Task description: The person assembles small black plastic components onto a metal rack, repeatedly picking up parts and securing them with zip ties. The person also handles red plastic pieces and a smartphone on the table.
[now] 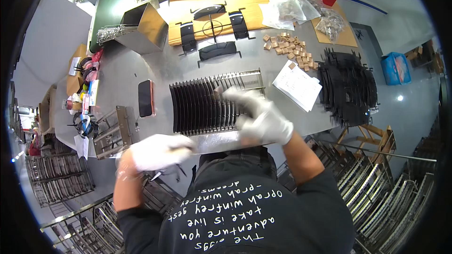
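At the centre of a steel table (pixel 120 77), a rack (pixel 254 78) holds a row of thin, curved black plates (pixel 195 108). The close spacing looks risky: a glove snagging an edge could tip or scrape several plates, and a knock could shift the rack. From the rack, a phone (pixel 146 99) lies at nine o'clock, brown blocks (pixel 294 49) at two, and a pile of black parts (pixel 348 89) at three.

The white-gloved right hand (pixel 261 117) is over the rack's four o'clock side, fingers loosely bent; a brownish bit (pixel 218 92) shows by its fingertips, but blur hides whether they pinch it. The gloved left hand (pixel 160 153), near half past seven, has curled fingers; I cannot tell whether it grips anything.
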`<act>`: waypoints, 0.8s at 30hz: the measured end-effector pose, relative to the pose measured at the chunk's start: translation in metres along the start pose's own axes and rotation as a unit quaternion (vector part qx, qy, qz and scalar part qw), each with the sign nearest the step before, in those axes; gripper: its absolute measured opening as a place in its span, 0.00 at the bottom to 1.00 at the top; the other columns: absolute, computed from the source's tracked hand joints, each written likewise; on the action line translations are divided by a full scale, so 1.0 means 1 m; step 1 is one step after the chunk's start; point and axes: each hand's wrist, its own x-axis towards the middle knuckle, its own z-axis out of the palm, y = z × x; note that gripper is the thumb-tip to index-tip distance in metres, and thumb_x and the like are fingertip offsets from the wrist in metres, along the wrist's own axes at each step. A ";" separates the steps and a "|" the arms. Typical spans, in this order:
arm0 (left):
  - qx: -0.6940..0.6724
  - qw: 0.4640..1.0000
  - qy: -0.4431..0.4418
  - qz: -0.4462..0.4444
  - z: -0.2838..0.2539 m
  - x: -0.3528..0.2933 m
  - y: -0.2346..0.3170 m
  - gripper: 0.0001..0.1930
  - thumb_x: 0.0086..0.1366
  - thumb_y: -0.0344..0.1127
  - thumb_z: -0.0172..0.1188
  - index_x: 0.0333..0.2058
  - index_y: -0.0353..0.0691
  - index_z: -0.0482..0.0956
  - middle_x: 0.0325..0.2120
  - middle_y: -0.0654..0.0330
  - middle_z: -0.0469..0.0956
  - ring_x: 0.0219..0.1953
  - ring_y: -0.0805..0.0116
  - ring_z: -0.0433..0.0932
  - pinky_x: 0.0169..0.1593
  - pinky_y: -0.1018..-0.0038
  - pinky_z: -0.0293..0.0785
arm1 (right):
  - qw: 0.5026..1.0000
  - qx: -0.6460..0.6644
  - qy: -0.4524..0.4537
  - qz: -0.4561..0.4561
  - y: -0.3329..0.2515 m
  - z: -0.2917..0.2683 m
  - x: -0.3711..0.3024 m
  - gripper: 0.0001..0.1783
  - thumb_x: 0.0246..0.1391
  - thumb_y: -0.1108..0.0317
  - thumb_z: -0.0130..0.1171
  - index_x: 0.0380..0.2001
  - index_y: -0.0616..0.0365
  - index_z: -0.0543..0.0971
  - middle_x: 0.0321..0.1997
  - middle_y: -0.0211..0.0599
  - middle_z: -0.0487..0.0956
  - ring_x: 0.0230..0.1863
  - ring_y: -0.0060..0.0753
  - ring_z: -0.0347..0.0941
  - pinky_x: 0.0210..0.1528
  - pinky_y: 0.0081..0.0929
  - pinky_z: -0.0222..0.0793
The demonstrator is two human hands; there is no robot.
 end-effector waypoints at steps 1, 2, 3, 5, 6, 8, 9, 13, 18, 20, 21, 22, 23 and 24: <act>0.059 0.985 0.162 -0.014 -0.006 -0.019 -0.019 0.16 0.71 0.40 0.60 0.53 0.40 0.82 0.45 0.48 0.84 0.48 0.51 0.84 0.55 0.65 0.79 | 0.989 0.022 0.092 0.116 0.021 -0.015 -0.015 0.28 0.62 0.66 0.63 0.63 0.61 0.72 0.47 0.42 0.80 0.39 0.32 0.79 0.46 0.33 0.80; 0.109 0.933 0.340 -0.028 -0.017 -0.048 -0.051 0.18 0.71 0.39 0.61 0.55 0.37 0.80 0.45 0.50 0.84 0.47 0.57 0.83 0.55 0.66 0.78 | 0.951 0.164 0.118 0.235 0.033 -0.027 -0.020 0.23 0.66 0.60 0.59 0.58 0.62 0.76 0.44 0.40 0.81 0.32 0.28 0.78 0.37 0.31 0.79; 0.362 0.822 0.432 -0.082 -0.043 -0.115 -0.159 0.18 0.72 0.42 0.61 0.52 0.34 0.80 0.51 0.51 0.82 0.51 0.58 0.81 0.59 0.66 0.76 | 0.872 0.314 0.162 0.338 0.043 -0.035 -0.022 0.22 0.70 0.54 0.54 0.53 0.62 0.80 0.41 0.39 0.82 0.25 0.25 0.77 0.29 0.28 0.78; 0.208 0.632 0.712 -0.224 -0.088 -0.199 -0.183 0.33 0.75 0.54 0.59 0.62 0.27 0.70 0.56 0.43 0.76 0.58 0.54 0.76 0.66 0.61 0.69 | 0.870 0.333 0.121 0.342 0.059 -0.031 -0.015 0.34 0.74 0.37 0.42 0.44 0.59 0.81 0.27 0.34 0.80 0.19 0.26 0.74 0.23 0.26 0.75; 0.332 0.523 0.697 -0.362 -0.101 -0.268 -0.199 0.37 0.76 0.56 0.57 0.64 0.24 0.67 0.63 0.39 0.72 0.65 0.48 0.71 0.71 0.56 0.63 | 0.875 0.335 0.122 0.328 0.082 -0.021 -0.013 0.30 0.75 0.41 0.43 0.50 0.58 0.80 0.33 0.35 0.81 0.19 0.25 0.74 0.22 0.24 0.73; 0.160 0.541 0.786 -0.252 -0.088 -0.281 -0.198 0.31 0.77 0.49 0.56 0.65 0.26 0.68 0.65 0.41 0.71 0.65 0.49 0.72 0.70 0.60 0.65 | 0.885 0.268 0.110 0.365 0.069 -0.017 0.001 0.29 0.75 0.41 0.44 0.59 0.54 0.76 0.41 0.36 0.81 0.19 0.23 0.74 0.21 0.21 0.72; 0.084 0.589 0.788 -0.162 -0.072 -0.236 -0.178 0.27 0.78 0.47 0.55 0.64 0.29 0.70 0.63 0.44 0.72 0.63 0.53 0.73 0.69 0.62 0.66 | 0.916 0.158 0.094 0.358 0.050 -0.015 0.009 0.29 0.77 0.43 0.41 0.65 0.54 0.68 0.35 0.35 0.82 0.24 0.23 0.77 0.24 0.25 0.74; -0.008 0.777 0.628 -0.039 0.005 -0.038 -0.124 0.20 0.71 0.23 0.56 0.60 0.38 0.76 0.60 0.55 0.76 0.56 0.63 0.79 0.63 0.70 0.74 | 0.947 -0.136 0.093 0.274 0.077 -0.006 0.011 0.25 0.77 0.52 0.40 0.63 0.58 0.70 0.46 0.56 0.83 0.47 0.61 0.81 0.52 0.45 0.77; -0.215 0.820 0.508 0.152 0.038 0.063 -0.071 0.20 0.73 0.25 0.54 0.62 0.35 0.74 0.55 0.55 0.80 0.54 0.68 0.79 0.62 0.71 0.74 | 0.932 -0.300 0.069 0.192 0.110 0.011 0.007 0.29 0.76 0.47 0.41 0.66 0.59 0.69 0.45 0.48 0.80 0.46 0.41 0.81 0.44 0.38 0.80; -0.201 0.843 0.474 0.154 0.036 0.073 -0.054 0.19 0.74 0.25 0.53 0.62 0.34 0.73 0.54 0.55 0.80 0.53 0.68 0.79 0.62 0.71 0.74 | 0.939 0.038 0.062 0.336 0.077 0.000 0.010 0.36 0.73 0.43 0.47 0.70 0.60 0.65 0.56 0.52 0.79 0.56 0.44 0.79 0.56 0.40 0.76; -0.234 0.847 0.444 0.173 0.035 0.079 -0.044 0.19 0.74 0.24 0.52 0.62 0.33 0.73 0.53 0.55 0.80 0.52 0.68 0.79 0.62 0.71 0.74 | 0.914 0.184 0.083 0.352 0.080 -0.005 0.004 0.42 0.70 0.39 0.52 0.72 0.62 0.62 0.63 0.53 0.78 0.61 0.47 0.78 0.63 0.43 0.72; -0.250 0.869 0.389 0.177 0.034 0.081 -0.036 0.18 0.75 0.24 0.52 0.61 0.32 0.73 0.52 0.55 0.81 0.52 0.68 0.79 0.61 0.71 0.75 | 0.927 0.119 0.072 0.348 0.085 -0.004 -0.002 0.45 0.68 0.37 0.54 0.73 0.62 0.61 0.64 0.54 0.77 0.62 0.47 0.78 0.63 0.43 0.72; -0.274 0.882 0.328 0.198 0.032 0.085 -0.024 0.18 0.76 0.26 0.52 0.61 0.32 0.73 0.51 0.55 0.81 0.52 0.68 0.79 0.61 0.70 0.75 | 0.936 0.054 0.061 0.342 0.087 -0.002 -0.007 0.49 0.66 0.35 0.56 0.73 0.63 0.60 0.65 0.55 0.76 0.62 0.46 0.77 0.63 0.43 0.73; -0.299 0.892 0.264 0.214 0.031 0.090 -0.010 0.17 0.77 0.28 0.52 0.61 0.32 0.74 0.51 0.55 0.81 0.52 0.67 0.80 0.60 0.70 0.75 | 0.941 -0.009 0.048 0.336 0.088 0.001 -0.011 0.52 0.63 0.33 0.58 0.74 0.64 0.60 0.67 0.56 0.75 0.63 0.46 0.77 0.63 0.43 0.73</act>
